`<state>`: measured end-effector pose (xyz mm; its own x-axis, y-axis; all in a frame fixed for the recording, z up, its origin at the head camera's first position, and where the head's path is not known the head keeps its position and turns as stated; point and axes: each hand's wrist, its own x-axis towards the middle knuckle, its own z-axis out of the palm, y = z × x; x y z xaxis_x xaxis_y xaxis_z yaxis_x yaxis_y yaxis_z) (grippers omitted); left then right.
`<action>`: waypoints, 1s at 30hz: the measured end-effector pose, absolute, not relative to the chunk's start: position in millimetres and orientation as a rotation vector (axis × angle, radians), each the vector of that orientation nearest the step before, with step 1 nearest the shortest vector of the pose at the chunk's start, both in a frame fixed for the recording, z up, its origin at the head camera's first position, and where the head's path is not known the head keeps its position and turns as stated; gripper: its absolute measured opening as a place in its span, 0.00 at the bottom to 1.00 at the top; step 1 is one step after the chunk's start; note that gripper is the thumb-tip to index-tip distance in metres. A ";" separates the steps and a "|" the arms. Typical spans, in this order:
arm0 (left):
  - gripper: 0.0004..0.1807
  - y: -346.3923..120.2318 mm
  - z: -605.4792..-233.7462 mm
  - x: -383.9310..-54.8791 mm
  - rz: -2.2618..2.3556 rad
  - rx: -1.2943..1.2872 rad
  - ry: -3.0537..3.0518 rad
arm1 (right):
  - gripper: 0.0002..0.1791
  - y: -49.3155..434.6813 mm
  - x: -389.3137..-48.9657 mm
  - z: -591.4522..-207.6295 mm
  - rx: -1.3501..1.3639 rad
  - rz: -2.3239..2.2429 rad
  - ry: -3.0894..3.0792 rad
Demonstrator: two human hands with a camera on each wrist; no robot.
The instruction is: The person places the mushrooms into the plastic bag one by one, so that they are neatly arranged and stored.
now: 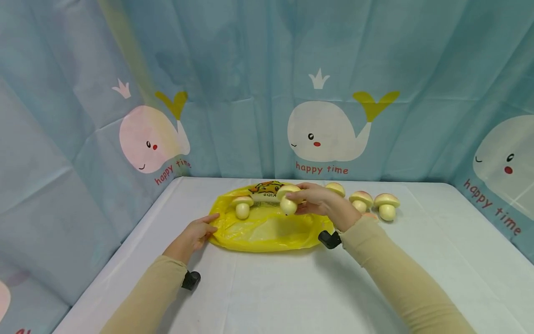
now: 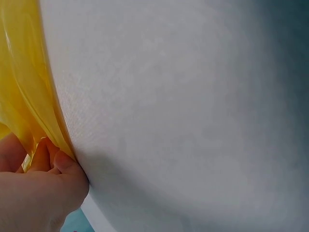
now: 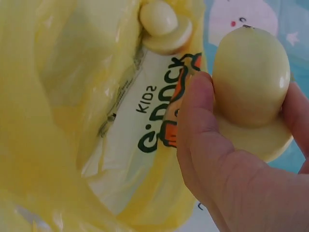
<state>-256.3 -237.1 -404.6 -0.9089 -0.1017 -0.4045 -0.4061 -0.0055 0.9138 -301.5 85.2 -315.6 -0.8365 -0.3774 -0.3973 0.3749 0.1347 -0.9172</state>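
Note:
A yellow plastic bag (image 1: 267, 243) with a printed cartoon label lies spread with its mouth toward me. My left hand (image 1: 195, 234) pinches the bag's left edge; in the left wrist view, fingers and thumb close on the yellow plastic (image 2: 29, 72). Over the bag, my right hand (image 1: 319, 202) grips a toy mushroom (image 1: 288, 204), pale yellow with a pinkish cap. The right wrist view shows this mushroom (image 3: 251, 77) stem up between thumb and fingers. Inside the bag, toward its left, sits another toy mushroom (image 1: 242, 208).
Right of the bag, more toy mushrooms stand on the white table (image 1: 267, 292): one (image 1: 335, 189) behind my right hand, one (image 1: 361, 200) beside it, one (image 1: 387, 207) farthest right. An orange piece (image 1: 370, 215) peeks out past my forearm. A blue whale-print curtain (image 1: 258, 83) hangs behind.

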 end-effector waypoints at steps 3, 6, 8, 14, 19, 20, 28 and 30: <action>0.31 -237.1 -404.9 -255.4 2.009 -0.530 2.049 | 0.29 79.7 -305.7 -317.6 0.018 -1.727 1.880; 0.31 -237.1 -404.3 -254.8 2.007 -0.526 2.053 | 0.31 74.5 -309.8 -319.6 0.051 -1.701 1.897; 0.31 -237.3 -403.7 -254.3 2.007 -0.527 2.055 | 0.31 71.3 -312.7 -321.6 0.066 -1.691 1.896; 0.31 -237.1 -403.4 -253.5 2.001 -0.481 2.069 | 0.34 61.5 -318.2 -330.5 0.083 -1.628 1.901; 0.31 -236.8 -404.3 -253.2 2.010 -0.489 2.064 | 0.41 47.9 -319.6 -337.7 0.143 -1.625 1.917; 0.31 -236.8 -404.5 -253.2 2.008 -0.489 2.065 | 0.40 44.8 -319.3 -338.0 0.152 -1.623 1.922; 0.31 -237.1 -404.7 -254.0 2.013 -0.484 2.058 | 0.42 20.4 -317.5 -335.8 0.226 -1.553 2.028; 0.31 -237.4 -405.0 -254.0 2.009 -0.482 2.059 | 0.42 15.6 -318.0 -337.4 0.236 -1.547 2.039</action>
<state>-254.0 -237.4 -405.0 -0.9210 -0.0767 -0.3819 -0.3837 0.0094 0.9234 -318.0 15.6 -337.4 -0.8254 -0.1912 -0.5312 0.4600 0.3177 -0.8291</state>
